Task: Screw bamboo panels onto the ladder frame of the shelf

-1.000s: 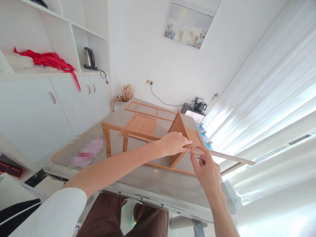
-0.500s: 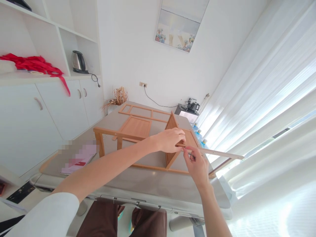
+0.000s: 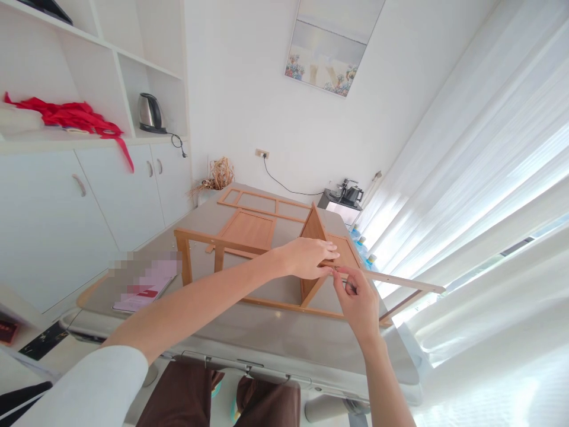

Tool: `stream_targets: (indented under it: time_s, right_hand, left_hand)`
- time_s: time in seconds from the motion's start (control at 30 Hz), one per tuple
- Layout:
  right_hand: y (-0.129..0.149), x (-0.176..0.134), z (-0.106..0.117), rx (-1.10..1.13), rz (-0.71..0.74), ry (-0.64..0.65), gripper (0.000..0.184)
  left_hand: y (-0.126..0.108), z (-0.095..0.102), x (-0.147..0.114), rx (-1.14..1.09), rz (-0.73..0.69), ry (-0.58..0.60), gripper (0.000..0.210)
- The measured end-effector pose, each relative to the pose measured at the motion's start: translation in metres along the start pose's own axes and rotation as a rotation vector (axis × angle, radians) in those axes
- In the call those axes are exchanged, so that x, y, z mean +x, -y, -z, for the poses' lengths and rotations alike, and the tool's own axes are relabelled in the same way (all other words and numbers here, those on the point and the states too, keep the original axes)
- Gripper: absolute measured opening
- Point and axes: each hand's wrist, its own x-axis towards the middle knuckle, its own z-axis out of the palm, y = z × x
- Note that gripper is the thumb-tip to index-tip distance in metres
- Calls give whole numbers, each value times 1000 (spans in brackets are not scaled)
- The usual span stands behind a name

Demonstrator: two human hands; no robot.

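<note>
Progress noted: partial. Your wooden frame [image 3: 244,245] stands on its long edge on the table [image 3: 267,341], one rail low, the other raised, with crossbars between them. One panel [image 3: 313,227] stands upright against it, near both rails; whether it is fastened at either rail cannot be told, as your hands cover the upper meeting point.

Your left hand [image 3: 311,258] is clamped on the upper rail beside that panel, fingers over the top and thumb below. Your right hand [image 3: 359,305] has thumb and forefinger pinched together on a small part [image 3: 336,268] at the same rail, just beside the left thumb; the part is too small to identify. This joint is judged in hand and unfinished.

Judged outstanding: the flat panel [image 3: 250,228] lies on the table behind the frame, joined to nothing visible. Another panel [image 3: 344,250] lies partly hidden beyond the upright one. The second frame [image 3: 276,207] lies flat toward the table's far edge, apart from your hands and judged unattached.
</note>
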Motion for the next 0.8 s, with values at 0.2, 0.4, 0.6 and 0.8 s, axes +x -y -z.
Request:
stream_targets:
  time_s: [0.2, 0.4, 0.6, 0.8]
  right_hand:
    - [-2, -2, -4, 137, -126, 29, 25]
    - [0, -6, -6, 218, -194, 21, 26]
    - [-2, -15, -4, 273, -236, -28, 32]
    - [-12, -20, -5, 396, -305, -67, 29]
  left_hand:
    - [-6, -1, -3, 52, -32, -58, 39]
    - [-6, -3, -3, 119, -68, -91, 38]
    - [-6, -8, -1, 195, -82, -99, 41]
    - [-6, -10, -1, 221, -76, -100, 37]
